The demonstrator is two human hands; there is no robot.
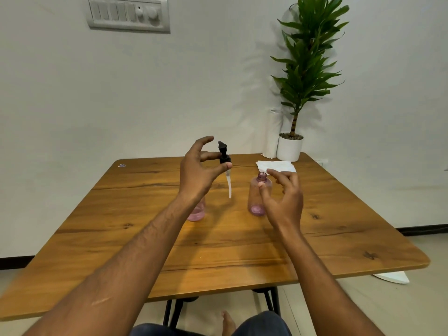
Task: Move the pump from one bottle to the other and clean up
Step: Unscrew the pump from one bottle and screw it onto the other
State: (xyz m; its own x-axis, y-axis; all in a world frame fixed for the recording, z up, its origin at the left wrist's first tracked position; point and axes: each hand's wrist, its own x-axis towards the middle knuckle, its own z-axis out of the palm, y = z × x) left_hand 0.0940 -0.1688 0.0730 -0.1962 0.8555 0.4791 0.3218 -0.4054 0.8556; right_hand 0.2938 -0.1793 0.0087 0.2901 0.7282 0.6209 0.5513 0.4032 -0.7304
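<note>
The left hand (201,170) pinches the black pump (224,157) by its collar above the wooden surface (242,251), dip tube hanging. The right hand (282,197), fingers spread and empty, curls beside the open pink bottle (257,195). White wall, potted plant (308,69) behind.

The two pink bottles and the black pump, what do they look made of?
The open bottle and the left bottle look like clear, glossy pink-tinted plastic: the table shows through them, and the open neck is threaded. Glass can't be ruled out. The pump, held in the left hand, looks like opaque black plastic with a whitish translucent dip tube.
</note>
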